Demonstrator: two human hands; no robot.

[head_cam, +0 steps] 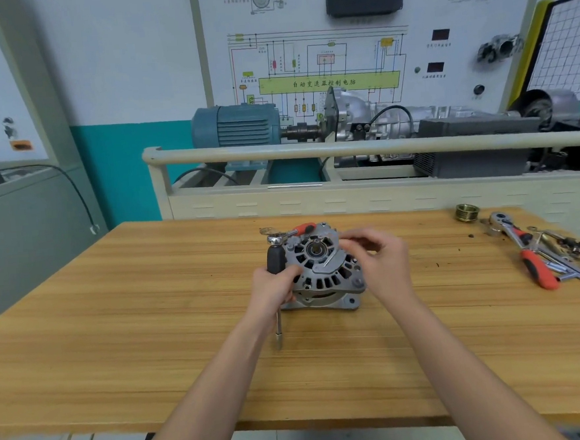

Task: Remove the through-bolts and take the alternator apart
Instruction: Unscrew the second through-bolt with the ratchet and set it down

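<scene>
A grey alternator (323,272) stands on the wooden table (151,315), its vented end frame and centre bearing facing up. My left hand (272,288) grips a black-handled driver (276,260) whose metal shaft points down past the wrist toward me. It sits at the alternator's left side. My right hand (379,258) is at the alternator's right rim, fingers curled and pinching something small there; I cannot tell what. A small ratchet with an orange grip (294,231) lies just behind the alternator.
At the table's right end lie a larger orange-handled ratchet (524,251), a brass pulley (467,212), a T-bar and several small parts (572,255). Behind the table stands a beige training bench (345,147) with a blue motor (237,125) and a gearbox.
</scene>
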